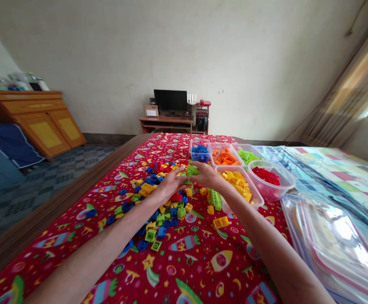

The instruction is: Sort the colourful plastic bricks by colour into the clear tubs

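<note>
A heap of mixed plastic bricks (158, 202), blue, yellow, green and red, lies on a red patterned tablecloth (184, 270). Both my hands meet above its far side. My right hand (206, 174) is closed on green bricks (191, 170). My left hand (171, 182) reaches in from the left with its fingers curled toward those same green bricks, touching them. Just right of my right wrist stands a clear tub of yellow bricks (239, 183). A green brick stack (214, 199) lies beside it.
Clear tubs hold blue bricks (199, 153), orange bricks (224, 156), light green bricks (247, 156), and a round bowl of red bricks (270, 179). Clear zip bags (332, 245) lie at the right. A wooden table edge (44, 211) runs along the left; a desk with a monitor (170, 101) is behind.
</note>
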`<state>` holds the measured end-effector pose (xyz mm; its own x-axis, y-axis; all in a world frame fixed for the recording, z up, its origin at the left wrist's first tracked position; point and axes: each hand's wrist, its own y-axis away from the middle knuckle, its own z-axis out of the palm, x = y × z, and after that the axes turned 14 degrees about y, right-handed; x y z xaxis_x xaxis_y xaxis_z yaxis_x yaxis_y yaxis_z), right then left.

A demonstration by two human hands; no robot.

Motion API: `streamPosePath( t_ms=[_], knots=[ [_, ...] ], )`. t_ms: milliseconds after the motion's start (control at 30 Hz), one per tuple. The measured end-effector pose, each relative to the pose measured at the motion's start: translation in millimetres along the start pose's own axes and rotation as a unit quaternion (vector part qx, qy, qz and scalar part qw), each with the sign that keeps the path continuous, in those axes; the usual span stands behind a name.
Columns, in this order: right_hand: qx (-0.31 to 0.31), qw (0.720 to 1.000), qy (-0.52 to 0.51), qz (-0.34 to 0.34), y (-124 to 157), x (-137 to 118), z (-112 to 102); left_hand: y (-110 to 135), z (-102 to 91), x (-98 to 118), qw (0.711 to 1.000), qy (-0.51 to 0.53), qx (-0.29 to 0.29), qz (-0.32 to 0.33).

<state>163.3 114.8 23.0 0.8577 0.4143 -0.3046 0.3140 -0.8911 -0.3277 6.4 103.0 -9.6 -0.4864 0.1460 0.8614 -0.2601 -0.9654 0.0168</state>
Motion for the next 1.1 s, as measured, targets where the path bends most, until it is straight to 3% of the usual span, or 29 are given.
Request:
streamPosePath(
  t_ms=[100,300,533,733,900,1100],
  knots=[
    [-0.018,0.999,-0.033,0.024,-1,1,-1,1,2.7,1,1.000,-0.018,-0.003,-0.008],
    [-0.061,0.994,-0.090,-0.014,2,-1,-6,0,1.8,0,0.997,-0.057,-0.039,-0.032],
    [-0.067,0.997,-0.009,0.024,3,-5,-7,-3,-4.2,-4,0.993,-0.091,-0.070,-0.019],
    [-0.095,0.995,-0.006,-0.008,5,-5,-4,-3,-4.6,-5,0.995,-0.076,-0.062,-0.006],
    [-0.062,0.996,0.027,-0.055,7,-8,-4,-1,-2.3,-4,0.997,-0.051,-0.055,0.022],
    [-0.030,0.998,0.046,-0.021,5,-3,-19,-5,-10.8,15,0.986,-0.155,-0.035,0.048]
  ],
)
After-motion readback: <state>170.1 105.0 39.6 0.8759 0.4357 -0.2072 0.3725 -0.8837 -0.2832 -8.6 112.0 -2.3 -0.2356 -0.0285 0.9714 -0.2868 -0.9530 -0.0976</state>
